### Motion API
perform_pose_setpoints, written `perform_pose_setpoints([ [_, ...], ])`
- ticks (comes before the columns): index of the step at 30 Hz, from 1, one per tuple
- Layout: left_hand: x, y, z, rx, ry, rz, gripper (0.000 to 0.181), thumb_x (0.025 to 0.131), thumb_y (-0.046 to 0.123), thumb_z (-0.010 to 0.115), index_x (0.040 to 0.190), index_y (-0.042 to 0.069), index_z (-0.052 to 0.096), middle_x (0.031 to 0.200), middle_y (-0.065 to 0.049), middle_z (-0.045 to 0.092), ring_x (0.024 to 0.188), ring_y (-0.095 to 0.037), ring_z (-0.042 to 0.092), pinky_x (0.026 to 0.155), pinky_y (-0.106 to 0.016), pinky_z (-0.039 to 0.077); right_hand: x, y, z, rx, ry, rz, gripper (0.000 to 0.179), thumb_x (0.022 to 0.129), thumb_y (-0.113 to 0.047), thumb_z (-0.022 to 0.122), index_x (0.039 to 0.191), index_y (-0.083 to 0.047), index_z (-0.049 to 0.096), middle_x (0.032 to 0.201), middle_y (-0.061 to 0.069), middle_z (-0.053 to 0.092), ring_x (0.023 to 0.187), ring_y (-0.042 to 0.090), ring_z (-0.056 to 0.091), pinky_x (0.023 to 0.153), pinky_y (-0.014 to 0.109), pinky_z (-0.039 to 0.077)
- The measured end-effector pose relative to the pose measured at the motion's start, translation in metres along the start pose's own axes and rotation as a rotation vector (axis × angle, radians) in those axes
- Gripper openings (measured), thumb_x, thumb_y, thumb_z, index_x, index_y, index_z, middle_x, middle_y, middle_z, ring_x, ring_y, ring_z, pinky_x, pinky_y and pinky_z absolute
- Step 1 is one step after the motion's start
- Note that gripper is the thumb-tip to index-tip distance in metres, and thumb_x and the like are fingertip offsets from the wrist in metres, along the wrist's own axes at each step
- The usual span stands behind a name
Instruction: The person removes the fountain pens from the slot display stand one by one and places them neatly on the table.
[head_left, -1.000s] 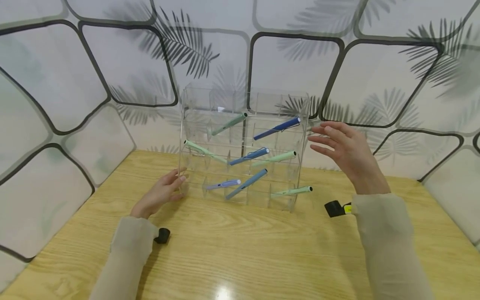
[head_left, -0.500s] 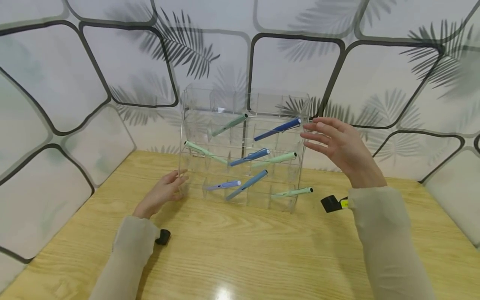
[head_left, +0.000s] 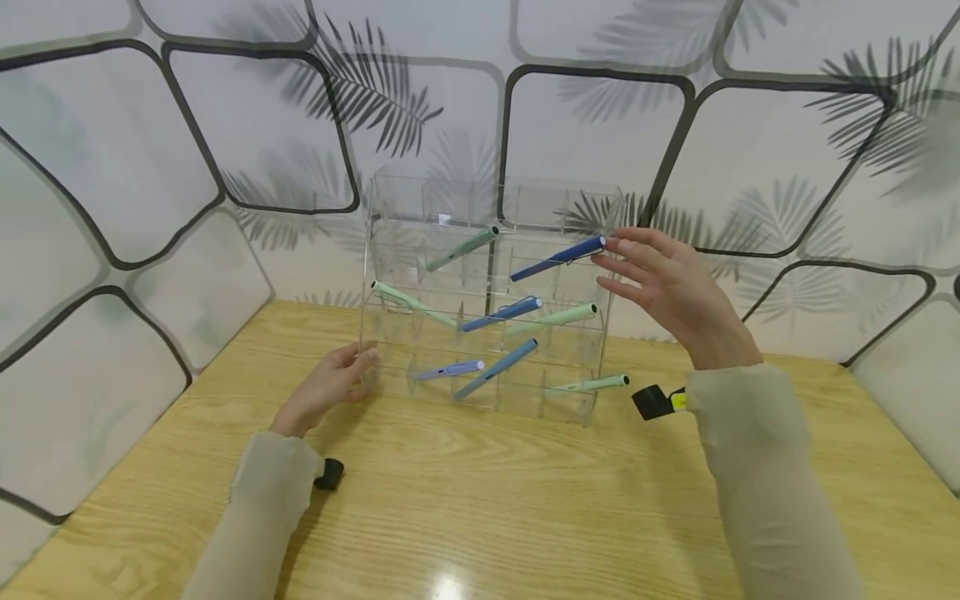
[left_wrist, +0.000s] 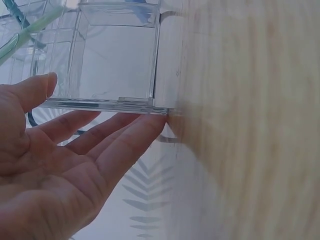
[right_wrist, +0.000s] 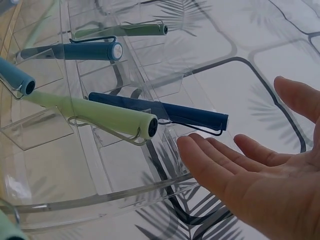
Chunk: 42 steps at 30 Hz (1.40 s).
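A transparent acrylic pen rack stands upright on the table. Several pens lie slanted in its compartments. My left hand holds the rack's left side panel low down. In the left wrist view its thumb is on the inner side of the panel, with straight fingers along the outside. My right hand is at the rack's upper right, fingers extended and slightly spread. Its fingertips are right at the capped end of a dark blue pen, and nothing is in the palm. A light green pen lies nearby in the right wrist view.
Other pens in the rack include a grey-green one, a mid-blue one, a lilac one and a pale green one jutting out at lower right. A patterned wall rises close behind. Wood-grain tabletop extends in front.
My right hand has moved left, its fingertips going from beside the rack to the dark blue pen's end. My left hand has stayed at the rack's side, and the pens have not moved.
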<state>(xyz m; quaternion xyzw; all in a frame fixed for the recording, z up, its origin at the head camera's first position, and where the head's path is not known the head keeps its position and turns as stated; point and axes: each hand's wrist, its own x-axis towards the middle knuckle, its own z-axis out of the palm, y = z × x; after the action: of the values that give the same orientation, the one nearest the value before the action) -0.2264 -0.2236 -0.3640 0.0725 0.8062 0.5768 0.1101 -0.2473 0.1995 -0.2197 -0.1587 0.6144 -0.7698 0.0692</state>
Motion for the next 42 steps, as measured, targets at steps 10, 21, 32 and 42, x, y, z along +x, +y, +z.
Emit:
perform_pose_setpoints([
  [10,0.0,0.001,0.0,0.008,0.001,-0.004,0.062,0.113,0.031,0.038,0.158,-0.008,0.02,0.16,-0.034,0.019,0.147,-0.048,0.021,0.109,-0.059,0.041,0.01,0.001,0.01,0.003,0.007,0.055,0.039,0.104,-0.015,0.06,0.136,-0.002,0.042,0.153,0.011,0.031,0.143,0.033,0.033,0.121,0.054,0.025],
  [21,0.0,0.001,-0.001,0.004,-0.006,-0.016,0.064,0.112,0.034,0.038,0.158,-0.006,0.02,0.161,-0.032,0.017,0.148,-0.047,0.021,0.111,-0.056,0.039,0.023,0.008,0.019,-0.029,0.014,0.052,0.017,0.106,-0.005,0.052,0.121,0.003,0.054,0.142,0.015,0.04,0.14,0.031,0.036,0.119,0.052,0.03],
  [32,0.0,-0.001,0.0,0.019,-0.003,-0.02,0.062,0.112,0.032,0.039,0.158,-0.006,0.021,0.16,-0.033,0.02,0.146,-0.048,0.024,0.11,-0.056,0.04,0.028,0.013,0.023,-0.118,0.078,0.07,0.035,0.107,0.003,0.04,0.141,0.012,0.043,0.138,0.014,0.042,0.142,0.029,0.038,0.115,0.041,0.041],
  [42,-0.001,0.0,-0.002,-0.001,-0.006,-0.013,0.065,0.112,0.034,0.039,0.159,-0.006,0.019,0.162,-0.032,0.016,0.148,-0.047,0.019,0.111,-0.055,0.04,0.03,0.012,0.026,-0.036,0.167,-0.005,0.033,0.106,-0.004,0.049,0.135,0.011,0.05,0.128,0.016,0.059,0.11,0.02,0.066,0.105,0.04,0.049],
])
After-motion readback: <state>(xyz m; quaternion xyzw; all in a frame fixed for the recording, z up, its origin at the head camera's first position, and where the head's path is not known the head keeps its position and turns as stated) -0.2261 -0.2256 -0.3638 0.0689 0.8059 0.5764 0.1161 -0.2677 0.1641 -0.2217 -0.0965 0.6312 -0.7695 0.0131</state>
